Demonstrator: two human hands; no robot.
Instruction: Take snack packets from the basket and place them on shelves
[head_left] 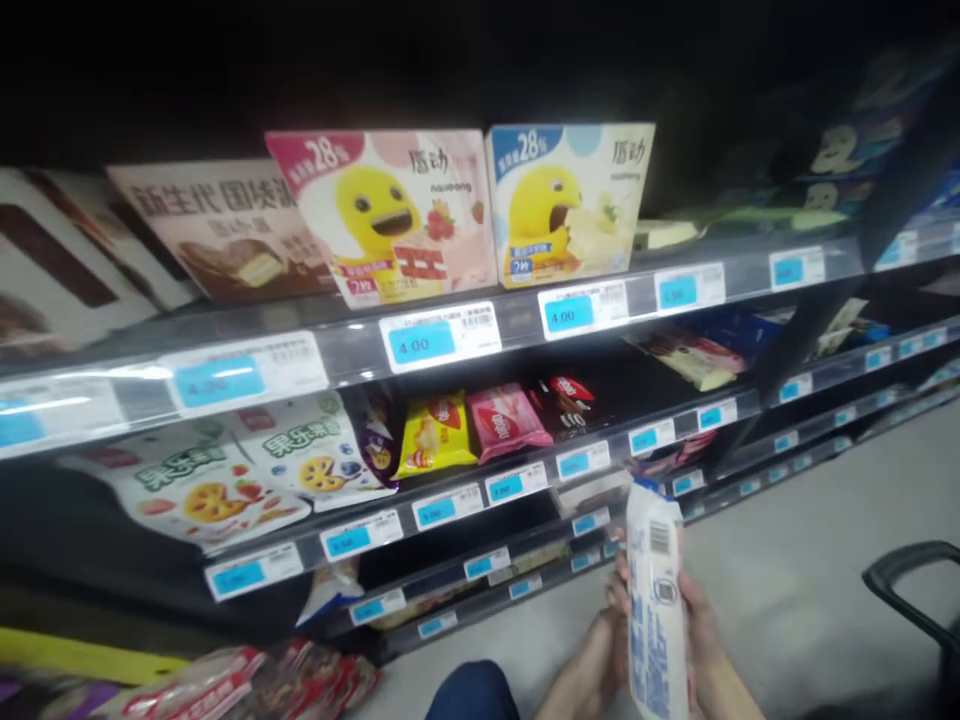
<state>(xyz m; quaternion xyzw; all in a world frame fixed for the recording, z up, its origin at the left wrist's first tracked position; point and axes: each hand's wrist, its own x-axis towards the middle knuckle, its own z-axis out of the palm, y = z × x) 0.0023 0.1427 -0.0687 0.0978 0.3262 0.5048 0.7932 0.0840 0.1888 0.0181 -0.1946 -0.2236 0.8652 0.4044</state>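
A long white snack packet (654, 610) with blue print, a barcode and a crimped top end stands nearly upright between my hands at the lower right. My left hand (611, 620) grips its left side, with the fingertips curled against the edge. Along the right side lies my right hand (701, 620), closed on the same packet; most of its fingers are hidden behind it. The packet is held in front of the lower shelves, above the grey floor.
Upper shelf: a pink cake box (382, 215), a blue-and-white box (570, 205) and a brown box (225, 230). Below are a yellow packet (435, 435), a pink packet (508, 420) and white bags (300, 455). A black handle (911, 580) is at right; my knee (472, 692) shows below.
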